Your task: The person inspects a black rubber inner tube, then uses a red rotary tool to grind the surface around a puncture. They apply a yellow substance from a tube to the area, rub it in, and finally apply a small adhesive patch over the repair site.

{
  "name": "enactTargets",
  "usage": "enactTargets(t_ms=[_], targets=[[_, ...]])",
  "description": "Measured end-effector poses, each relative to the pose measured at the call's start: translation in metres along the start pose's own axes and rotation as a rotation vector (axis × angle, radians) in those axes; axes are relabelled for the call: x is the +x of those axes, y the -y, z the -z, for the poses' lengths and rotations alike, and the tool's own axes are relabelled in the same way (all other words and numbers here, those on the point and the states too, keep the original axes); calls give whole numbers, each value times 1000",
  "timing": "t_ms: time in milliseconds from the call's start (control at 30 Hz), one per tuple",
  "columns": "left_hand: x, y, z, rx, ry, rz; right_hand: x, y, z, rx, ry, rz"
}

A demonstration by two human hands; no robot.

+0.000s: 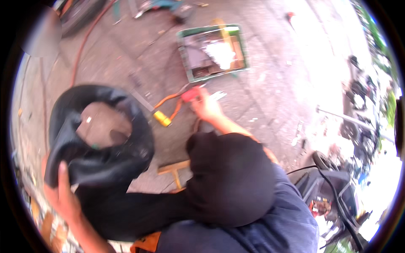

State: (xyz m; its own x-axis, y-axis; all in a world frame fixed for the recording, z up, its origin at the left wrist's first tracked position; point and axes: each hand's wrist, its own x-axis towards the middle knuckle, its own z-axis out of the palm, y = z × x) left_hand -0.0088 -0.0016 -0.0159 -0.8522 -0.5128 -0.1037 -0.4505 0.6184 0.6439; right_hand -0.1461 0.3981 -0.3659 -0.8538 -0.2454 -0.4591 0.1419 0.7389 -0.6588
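A black rubber inner tube (141, 141), partly limp and folded, forms a loop at the left. My left hand (63, 196) grips its near left edge, with the thumb on top and the fingers mostly hidden behind the rubber. Out in front, my right hand (206, 107) is closed around a small red object (192, 94), its kind blurred. Beside that object, orange strips or handles (168, 99) curve across the ground. A tool with a yellow handle (162, 119) and a long grey blade lies between the tube and my right hand.
Just beyond my right hand stands a green-rimmed crate (192, 79) with mixed items inside. A red hose (80, 57) runs along the left, near a wheel (82, 19). My dark-clad knee (236, 177) rises in the middle, beside a wooden T-shaped piece (175, 169). Dark machine parts (333, 189) stand right.
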Motion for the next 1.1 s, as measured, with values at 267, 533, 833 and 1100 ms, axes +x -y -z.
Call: enactTargets(t_ms=[267,533,833,1100], targets=[[8,16,0,-46,84,-29,40,-8,-23,98,46,-252],[-4,17,5,-307,15,5,-30,20,-27,219,-150,145],[-13,0,9,-290,-111,-138,-26,134,130,-18,153,604],[-15,38,21,-223,-187,-289,-49,322,217,494,323,383]])
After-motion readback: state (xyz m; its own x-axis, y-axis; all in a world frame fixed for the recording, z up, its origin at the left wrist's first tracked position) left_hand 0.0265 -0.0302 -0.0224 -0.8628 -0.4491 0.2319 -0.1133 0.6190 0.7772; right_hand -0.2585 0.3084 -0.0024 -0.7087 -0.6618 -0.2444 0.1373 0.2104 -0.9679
